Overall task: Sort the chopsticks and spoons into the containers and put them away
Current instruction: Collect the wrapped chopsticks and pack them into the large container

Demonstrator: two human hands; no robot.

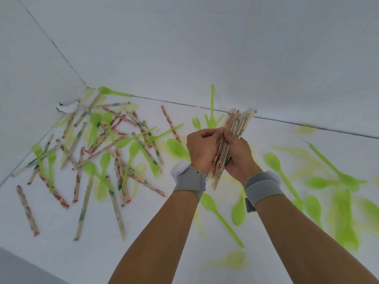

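Both of my hands hold one bundle of wrapped chopsticks [235, 128] upright over the white surface. My left hand [202, 148] grips the bundle's left side, and my right hand [239, 155] wraps round it from the right. The bundle's top fans out toward the back wall and its lower ends poke out between my wrists. Several more wrapped chopsticks [114, 156], with red or green print, lie scattered at the left, mixed with green plastic spoons [131, 152]. More green spoons [281, 171] lie at the right, some blurred.
White walls [184, 48] close the surface in at the back and left, meeting in a corner. A crumpled white scrap [68, 107] sits near that corner. Green forks [195, 121] lie near the back wall. No container is in view.
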